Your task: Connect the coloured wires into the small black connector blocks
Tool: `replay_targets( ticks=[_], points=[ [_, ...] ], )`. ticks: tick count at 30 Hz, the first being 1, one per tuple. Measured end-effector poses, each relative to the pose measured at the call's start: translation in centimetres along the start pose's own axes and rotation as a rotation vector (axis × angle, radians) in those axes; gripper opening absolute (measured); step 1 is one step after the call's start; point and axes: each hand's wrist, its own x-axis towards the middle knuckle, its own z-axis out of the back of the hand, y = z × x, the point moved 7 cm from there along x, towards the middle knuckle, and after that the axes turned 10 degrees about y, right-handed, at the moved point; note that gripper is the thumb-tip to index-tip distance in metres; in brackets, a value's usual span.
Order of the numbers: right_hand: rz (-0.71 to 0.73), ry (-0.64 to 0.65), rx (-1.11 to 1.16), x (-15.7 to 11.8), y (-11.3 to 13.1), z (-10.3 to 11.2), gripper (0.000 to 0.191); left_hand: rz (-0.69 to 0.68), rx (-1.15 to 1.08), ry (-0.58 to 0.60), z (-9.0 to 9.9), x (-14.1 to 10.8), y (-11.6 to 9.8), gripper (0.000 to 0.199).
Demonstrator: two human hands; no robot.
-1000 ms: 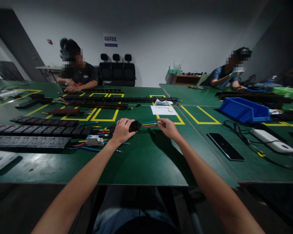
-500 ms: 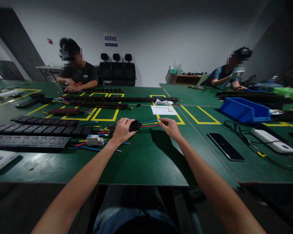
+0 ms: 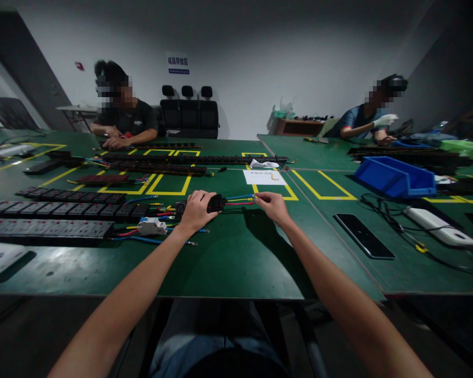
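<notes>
My left hand (image 3: 197, 211) is wrapped over a black socket piece (image 3: 216, 203) near the middle of the green table (image 3: 236, 262). Blue, yellow and red wires (image 3: 238, 200) run from its right end. The fingertips of my right hand (image 3: 273, 205) pinch the wire ends. Left of my left hand lie long black socket strips (image 3: 63, 209), a grey strip (image 3: 47, 229) and a white breaker (image 3: 152, 226) with coloured leads.
A white paper (image 3: 264, 177) lies beyond my right hand. To the right are a phone (image 3: 363, 236), a blue bin (image 3: 394, 177), a white device (image 3: 439, 227) and black cables. Two people sit across the table, at left and right.
My hands hold nearly the same position, with the right fingers slightly shifted at the wire ends. The gloved hand of the person at right has moved.
</notes>
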Motion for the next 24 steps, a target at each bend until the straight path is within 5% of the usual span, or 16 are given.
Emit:
replay_targets(
  ticks=[12,24],
  points=[
    [-0.004,0.019,0.006,-0.15,0.35,-0.29,0.054,-0.002,-0.006,0.027,-0.11,0.06,-0.09,0.054],
    [-0.099,-0.015,0.053,-0.27,-0.06,-0.28,0.044,0.005,-0.014,0.072,-0.41,0.17,-0.13,0.054]
  ],
)
